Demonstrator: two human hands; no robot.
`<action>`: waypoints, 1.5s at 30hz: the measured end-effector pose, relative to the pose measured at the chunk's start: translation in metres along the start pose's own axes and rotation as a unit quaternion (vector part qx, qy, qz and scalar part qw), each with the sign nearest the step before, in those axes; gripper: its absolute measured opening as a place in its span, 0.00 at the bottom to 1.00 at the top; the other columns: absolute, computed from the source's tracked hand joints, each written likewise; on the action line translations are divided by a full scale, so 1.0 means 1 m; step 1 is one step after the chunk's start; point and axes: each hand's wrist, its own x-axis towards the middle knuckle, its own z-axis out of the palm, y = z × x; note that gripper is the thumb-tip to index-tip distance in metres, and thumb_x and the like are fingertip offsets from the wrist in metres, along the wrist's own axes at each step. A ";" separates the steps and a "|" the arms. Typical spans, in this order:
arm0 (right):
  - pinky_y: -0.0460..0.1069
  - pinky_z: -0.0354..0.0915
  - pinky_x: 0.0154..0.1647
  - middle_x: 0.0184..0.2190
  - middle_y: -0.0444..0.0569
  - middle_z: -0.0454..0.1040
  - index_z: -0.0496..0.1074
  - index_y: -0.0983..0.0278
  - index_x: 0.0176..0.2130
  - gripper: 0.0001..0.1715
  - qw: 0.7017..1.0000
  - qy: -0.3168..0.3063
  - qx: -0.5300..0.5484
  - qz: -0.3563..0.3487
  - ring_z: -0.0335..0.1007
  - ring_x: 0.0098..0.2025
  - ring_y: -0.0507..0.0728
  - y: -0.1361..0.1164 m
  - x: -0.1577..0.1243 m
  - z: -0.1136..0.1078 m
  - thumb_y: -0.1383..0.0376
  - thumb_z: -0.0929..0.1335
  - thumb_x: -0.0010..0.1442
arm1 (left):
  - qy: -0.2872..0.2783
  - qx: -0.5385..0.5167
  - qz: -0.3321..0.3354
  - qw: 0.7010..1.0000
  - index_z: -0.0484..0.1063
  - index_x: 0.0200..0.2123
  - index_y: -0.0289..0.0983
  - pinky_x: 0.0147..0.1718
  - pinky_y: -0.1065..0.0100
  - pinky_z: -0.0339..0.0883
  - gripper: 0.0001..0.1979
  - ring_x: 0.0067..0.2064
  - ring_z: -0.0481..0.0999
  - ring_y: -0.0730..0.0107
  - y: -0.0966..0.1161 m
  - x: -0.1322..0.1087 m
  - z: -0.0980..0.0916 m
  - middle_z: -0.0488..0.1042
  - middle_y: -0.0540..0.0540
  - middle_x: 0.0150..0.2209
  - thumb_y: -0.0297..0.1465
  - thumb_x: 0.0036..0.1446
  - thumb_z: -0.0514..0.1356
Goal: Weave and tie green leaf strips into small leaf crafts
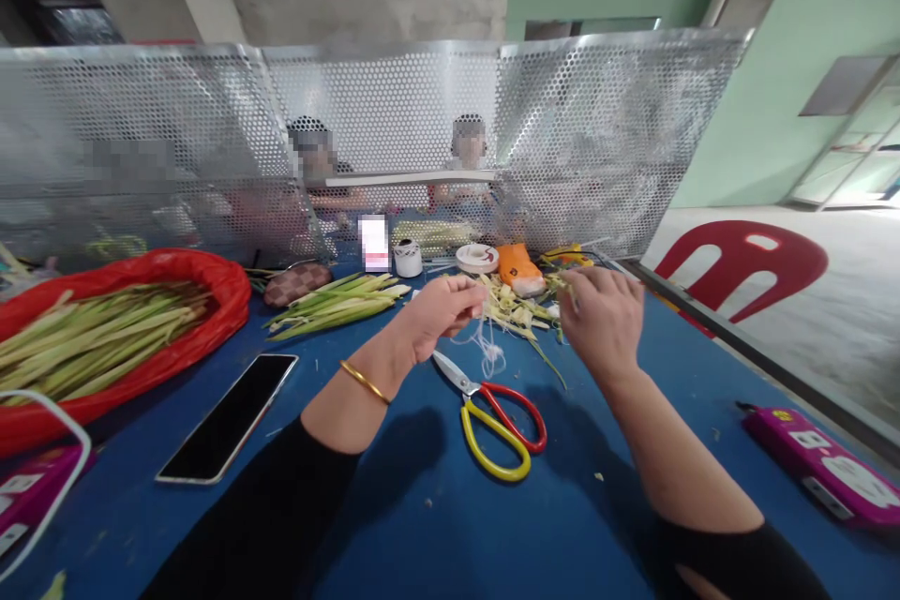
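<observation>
My left hand [450, 307] is closed in a pinch above the table's middle, with thin white thread [492, 354] hanging from its fingertips in a loose tangle. My right hand [603, 319] is raised to the right with its fingers curled; what it holds, if anything, is hidden. Pale green leaf scraps [517, 309] lie between and behind the hands. Below them rest scissors [502, 422] with one red and one yellow handle, blades pointing up and left. A bundle of long green leaf strips [337, 305] lies left of my left hand.
A red plastic bag [235, 286] of long stalks stands at left, near a phone [229, 417]. Behind are a checkered pouch [299, 283], a tape roll [478, 259], an orange packet [518, 267] and a perforated metal screen [394, 84]. A purple box [822, 464] lies right.
</observation>
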 end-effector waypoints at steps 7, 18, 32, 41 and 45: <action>0.50 0.64 0.39 0.26 0.46 0.75 0.77 0.64 0.32 0.21 0.713 -0.375 0.577 0.135 0.70 0.31 0.54 -0.075 -0.034 0.014 0.49 0.69 0.55 | 0.028 -0.027 -0.019 0.999 0.66 0.26 0.35 0.15 0.74 0.36 0.15 0.15 0.47 0.86 -0.023 -0.043 0.002 0.60 0.56 0.18 0.40 0.51 0.63; 0.45 0.64 0.26 0.16 0.40 0.65 0.74 0.64 0.24 0.17 0.640 -0.260 0.641 0.334 0.66 0.22 0.50 -0.060 -0.027 0.017 0.53 0.75 0.47 | 0.119 -0.021 -0.060 0.991 0.73 0.32 0.33 0.17 0.72 0.33 0.19 0.16 0.44 0.85 -0.053 -0.056 -0.050 0.55 0.59 0.17 0.44 0.47 0.65; 0.42 0.68 0.22 0.19 0.41 0.72 0.76 0.65 0.29 0.13 0.594 -0.200 0.650 0.429 0.69 0.22 0.49 -0.051 -0.025 0.024 0.62 0.77 0.44 | 0.144 -0.096 -0.070 0.983 0.65 0.23 0.35 0.17 0.74 0.35 0.17 0.16 0.44 0.85 -0.060 -0.051 -0.072 0.50 0.60 0.15 0.42 0.46 0.66; 0.43 0.66 0.19 0.19 0.44 0.72 0.77 0.65 0.27 0.20 0.683 -0.219 0.569 0.402 0.69 0.22 0.50 -0.058 -0.034 0.031 0.55 0.79 0.37 | 0.301 0.100 -0.023 0.948 0.71 0.22 0.37 0.19 0.72 0.45 0.12 0.18 0.56 0.76 -0.067 -0.048 -0.084 0.60 0.53 0.17 0.39 0.48 0.64; 0.44 0.66 0.19 0.20 0.45 0.73 0.78 0.66 0.27 0.19 0.670 -0.247 0.573 0.401 0.68 0.22 0.50 -0.069 -0.040 0.031 0.56 0.79 0.39 | 0.395 0.300 0.162 0.853 0.77 0.30 0.41 0.34 0.69 0.60 0.04 0.42 0.71 0.60 -0.068 -0.050 -0.062 0.76 0.44 0.36 0.30 0.46 0.64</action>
